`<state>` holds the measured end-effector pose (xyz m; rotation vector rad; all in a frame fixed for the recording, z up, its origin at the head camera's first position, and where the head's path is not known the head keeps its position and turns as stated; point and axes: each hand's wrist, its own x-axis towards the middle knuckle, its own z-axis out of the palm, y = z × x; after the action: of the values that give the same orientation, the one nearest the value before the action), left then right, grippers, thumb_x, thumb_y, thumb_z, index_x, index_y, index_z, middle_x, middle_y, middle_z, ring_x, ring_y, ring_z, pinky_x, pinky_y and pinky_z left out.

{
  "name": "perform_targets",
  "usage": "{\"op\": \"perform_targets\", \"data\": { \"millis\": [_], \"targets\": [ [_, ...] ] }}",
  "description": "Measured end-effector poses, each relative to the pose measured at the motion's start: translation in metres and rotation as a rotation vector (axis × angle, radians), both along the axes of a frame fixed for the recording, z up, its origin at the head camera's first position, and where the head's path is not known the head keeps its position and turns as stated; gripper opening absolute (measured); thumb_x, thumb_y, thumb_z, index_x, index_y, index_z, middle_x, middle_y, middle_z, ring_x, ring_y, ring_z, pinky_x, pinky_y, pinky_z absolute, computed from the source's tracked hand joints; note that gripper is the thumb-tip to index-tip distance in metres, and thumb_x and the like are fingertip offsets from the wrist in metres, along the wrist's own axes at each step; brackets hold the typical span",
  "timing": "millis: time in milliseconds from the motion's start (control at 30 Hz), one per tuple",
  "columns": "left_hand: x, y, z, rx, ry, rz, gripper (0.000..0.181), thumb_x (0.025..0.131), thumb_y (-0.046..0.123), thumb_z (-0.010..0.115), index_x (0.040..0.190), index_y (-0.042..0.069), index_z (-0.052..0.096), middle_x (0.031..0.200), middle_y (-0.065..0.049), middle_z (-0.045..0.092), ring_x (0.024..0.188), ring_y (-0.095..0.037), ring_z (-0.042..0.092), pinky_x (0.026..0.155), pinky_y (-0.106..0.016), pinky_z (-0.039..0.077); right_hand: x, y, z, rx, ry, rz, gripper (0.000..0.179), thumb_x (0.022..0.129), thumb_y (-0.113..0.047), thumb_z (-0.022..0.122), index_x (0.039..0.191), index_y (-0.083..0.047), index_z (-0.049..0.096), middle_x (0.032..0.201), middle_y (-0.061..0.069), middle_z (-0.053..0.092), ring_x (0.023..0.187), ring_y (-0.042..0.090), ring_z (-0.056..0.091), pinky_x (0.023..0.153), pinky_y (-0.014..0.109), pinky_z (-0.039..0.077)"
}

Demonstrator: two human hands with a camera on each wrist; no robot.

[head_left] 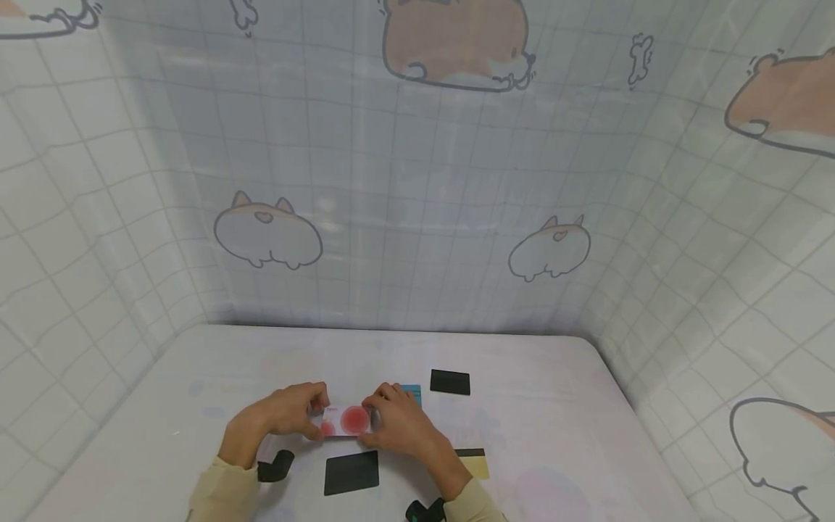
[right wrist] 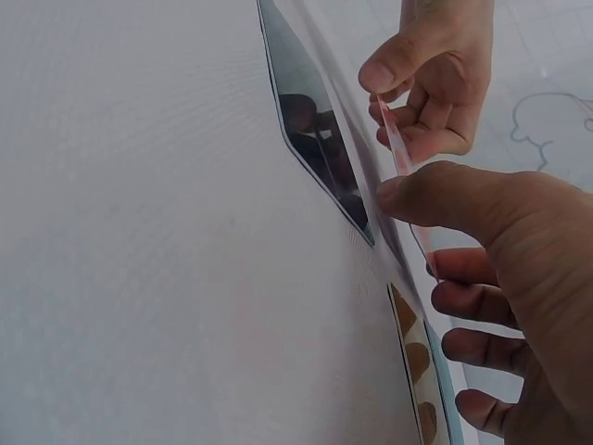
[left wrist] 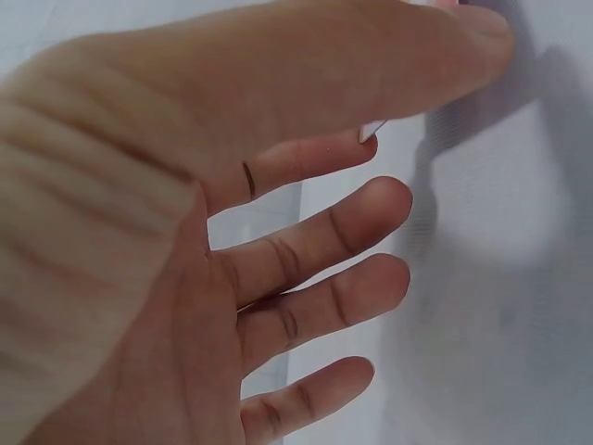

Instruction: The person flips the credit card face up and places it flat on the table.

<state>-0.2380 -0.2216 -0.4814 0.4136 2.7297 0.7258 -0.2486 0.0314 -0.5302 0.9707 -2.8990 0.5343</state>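
Holding one card between two hands is where things stand right now. The pink-and-white card point(head_left: 346, 422) with the red circles is at the lower center of the head view. The left hand point(head_left: 280, 413) pinches its left end and the right hand point(head_left: 404, 424) pinches its right end, thumb against fingers. The right wrist view backs that up, with the card tilted up edgewise, so I'd say it's off the table point(head_left: 554, 406).

So what's done, as far as I can judge: the card is picked up and gripped at both ends. What's not done: neither hand has let go of it, and it isn't lying flat like the others.

As for those others, one dark card point(head_left: 351, 473) is just below the held card in the frame, and a second black card point(head_left: 450, 382) is up and to the right. A blue card point(head_left: 414, 393) is mostly hidden behind the right hand, and a yellow card point(head_left: 475, 466) with a dark stripe peeks out beside the right forearm point(head_left: 446, 464). None of those is being held. Whether they've been handled or are waiting their turn, I can't tell, so I'd call it partway at best.
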Motion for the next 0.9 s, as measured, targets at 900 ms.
{"op": "perform_targets", "data": {
  "millis": [900],
  "targets": [
    [0.003, 0.0085, -0.0055, -0.007, -0.026, 0.023, 0.048, 0.064, 0.016, 0.095, 0.096, 0.013, 0.06, 0.087, -0.002, 0.054, 0.08, -0.018, 0.049, 0.071, -0.036, 0.042, 0.002, 0.0038, -0.0034, 0.025, 0.008, 0.007, 0.045, 0.08, -0.055, 0.079, 0.117, -0.032, 0.071, 0.114, -0.011, 0.057, 0.11, 0.009, 0.05, 0.095, 0.038, 0.046]
  ]
}}
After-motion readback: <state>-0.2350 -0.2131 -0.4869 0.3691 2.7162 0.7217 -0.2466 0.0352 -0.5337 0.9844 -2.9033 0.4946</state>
